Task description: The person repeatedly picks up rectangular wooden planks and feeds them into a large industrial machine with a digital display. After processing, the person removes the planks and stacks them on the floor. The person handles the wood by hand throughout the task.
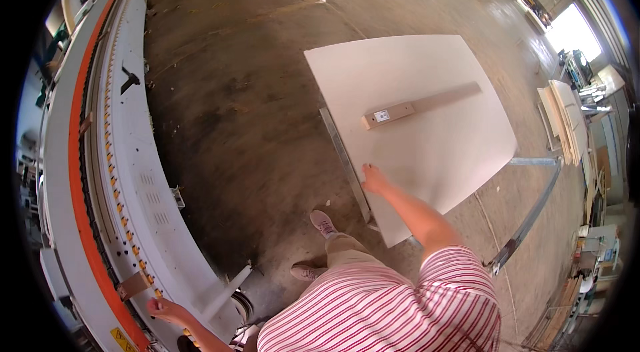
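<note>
Right hand [373,179] rests flat, grip apart, on pale board [427,152]; left hand [163,309] touches machine [133,172], grip unclear

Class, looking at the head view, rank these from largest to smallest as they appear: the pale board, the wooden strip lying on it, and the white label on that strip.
1. Pale board, by far the largest.
2. Wooden strip, long and narrow.
3. White label, a small patch near the strip's nearer end.
</note>
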Demonstrator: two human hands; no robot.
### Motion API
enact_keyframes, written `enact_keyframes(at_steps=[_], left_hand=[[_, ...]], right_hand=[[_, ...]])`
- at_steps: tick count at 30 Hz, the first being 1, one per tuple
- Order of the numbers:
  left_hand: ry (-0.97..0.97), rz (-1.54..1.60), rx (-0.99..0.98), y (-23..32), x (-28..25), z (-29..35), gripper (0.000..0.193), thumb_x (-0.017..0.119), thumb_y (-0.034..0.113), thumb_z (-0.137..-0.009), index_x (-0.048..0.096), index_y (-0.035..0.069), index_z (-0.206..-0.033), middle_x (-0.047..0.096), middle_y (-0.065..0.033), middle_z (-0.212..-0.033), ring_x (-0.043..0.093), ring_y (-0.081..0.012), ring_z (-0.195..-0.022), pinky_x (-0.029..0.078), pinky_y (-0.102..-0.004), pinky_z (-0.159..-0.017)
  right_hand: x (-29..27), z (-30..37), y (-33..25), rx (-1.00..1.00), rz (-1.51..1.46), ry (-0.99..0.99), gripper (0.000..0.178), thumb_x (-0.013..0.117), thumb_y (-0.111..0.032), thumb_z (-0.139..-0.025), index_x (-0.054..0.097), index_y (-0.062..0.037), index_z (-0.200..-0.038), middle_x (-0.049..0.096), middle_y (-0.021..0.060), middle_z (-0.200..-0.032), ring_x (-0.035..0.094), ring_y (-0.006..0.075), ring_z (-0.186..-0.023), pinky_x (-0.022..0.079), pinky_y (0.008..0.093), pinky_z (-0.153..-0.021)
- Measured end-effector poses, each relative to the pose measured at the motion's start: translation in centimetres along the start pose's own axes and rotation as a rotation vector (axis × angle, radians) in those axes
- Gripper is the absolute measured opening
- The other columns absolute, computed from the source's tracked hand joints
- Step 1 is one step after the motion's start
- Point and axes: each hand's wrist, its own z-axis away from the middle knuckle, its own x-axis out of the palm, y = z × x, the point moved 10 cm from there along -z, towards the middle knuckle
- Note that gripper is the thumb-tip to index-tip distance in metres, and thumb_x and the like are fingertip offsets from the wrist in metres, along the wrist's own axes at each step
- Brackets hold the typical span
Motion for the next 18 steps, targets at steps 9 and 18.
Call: enact_keyframes(at_steps=[9,18], left_hand=[[-1.104,0.089,0.742,11.7,4.6,28.2,0.015,0.055,0.006,-0.092,0.050,0.003,-0.105,0.058,-0.0095,-0.098,0.058,-0.0212,-0.085,0.050,-0.0343,-0.073],[-1.593,-0.013,0.037,0.3,6.9,32.0,0.015,0.056,0.015,-0.094,0.054,0.003,-0.103,0.059,-0.0108,-0.089,0.059,-0.0219,-0.081,0.049,-0.0338,-0.072]], right_hand=[[-5.8,-18.6,6.0,-0.081,0.697,0.172,0.053,0.055,-0.020,-0.092,0.042,-0.0049,-0.142,0.036,0.0110,-0.149,0.039,0.0253,-0.136,0.034,0.0461,-0.110],[-2.6,-17.8,6.5,-0.283,0.665,-0.172,0.041,0.064,-0.021,-0.085,0.054,-0.0095,-0.123,0.059,0.0120,-0.118,0.054,0.0298,-0.115,0.043,0.0447,-0.096]])
